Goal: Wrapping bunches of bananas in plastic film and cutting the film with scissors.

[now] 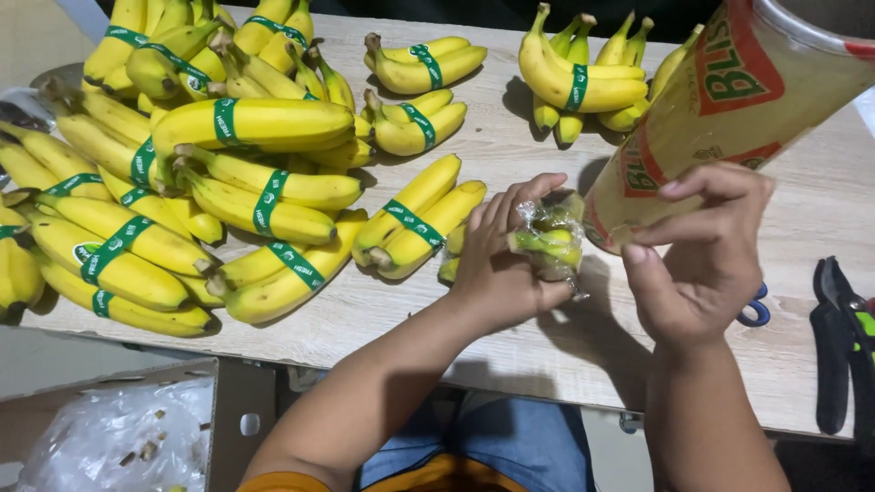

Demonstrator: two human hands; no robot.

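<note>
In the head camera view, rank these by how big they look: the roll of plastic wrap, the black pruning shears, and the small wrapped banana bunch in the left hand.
1. Roll of plastic wrap, though it sits closest to the camera, which inflates it.
2. Black pruning shears, partly cut off at the frame edge.
3. Wrapped banana bunch, partly covered by the left hand.

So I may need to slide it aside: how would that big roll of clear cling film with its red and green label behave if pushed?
The big roll of clear cling film is round, so it would probably roll. It looks thick and likely heavy. Its glossy surface may slip under the right hand.
</note>
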